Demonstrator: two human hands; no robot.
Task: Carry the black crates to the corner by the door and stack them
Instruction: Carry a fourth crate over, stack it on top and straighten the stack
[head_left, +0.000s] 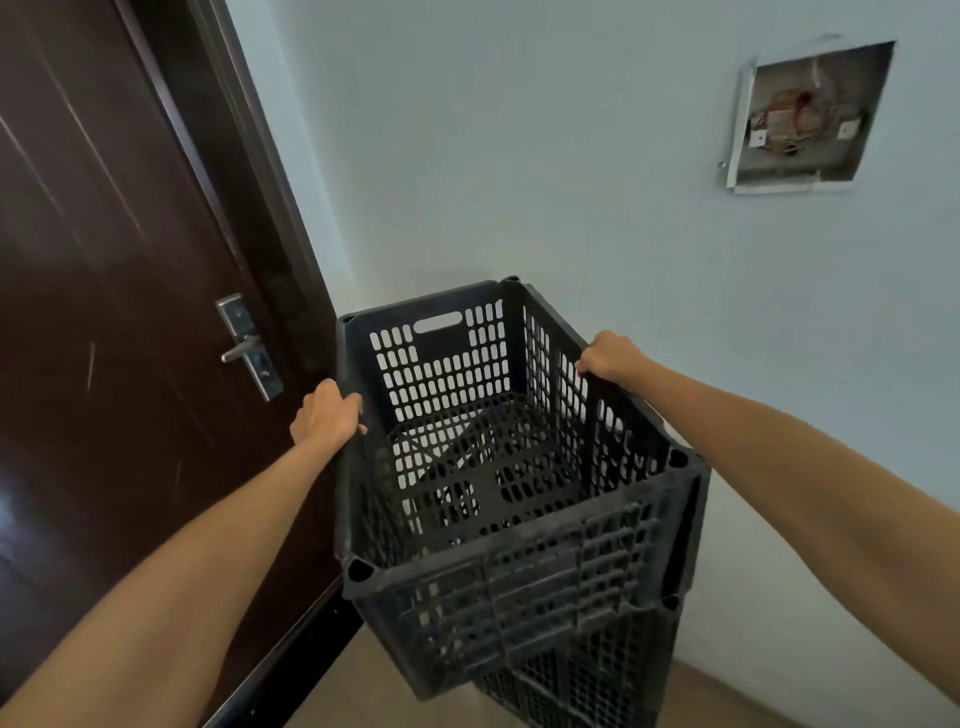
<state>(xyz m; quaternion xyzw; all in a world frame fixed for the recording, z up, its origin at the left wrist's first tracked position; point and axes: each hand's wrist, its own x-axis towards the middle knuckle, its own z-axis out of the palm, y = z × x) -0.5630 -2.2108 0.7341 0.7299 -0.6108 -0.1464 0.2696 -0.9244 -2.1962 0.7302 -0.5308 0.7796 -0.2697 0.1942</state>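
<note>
A black perforated plastic crate (519, 587) is held in front of me, open top toward the camera and nothing inside. My left hand (327, 415) grips its left rim and my right hand (610, 356) grips its right rim. Below it, at the lower right, another black crate (597, 680) stands in the corner; the held crate sits on or just above it, and I cannot tell whether they touch. The dark brown door (114, 312) is at the left, right beside the crates.
A metal door handle and lock plate (249, 347) stick out from the door near my left hand. Pale walls meet in the corner behind the crate. An open wall box with red wires (810, 114) is at the upper right. Tan floor (363, 686) shows below.
</note>
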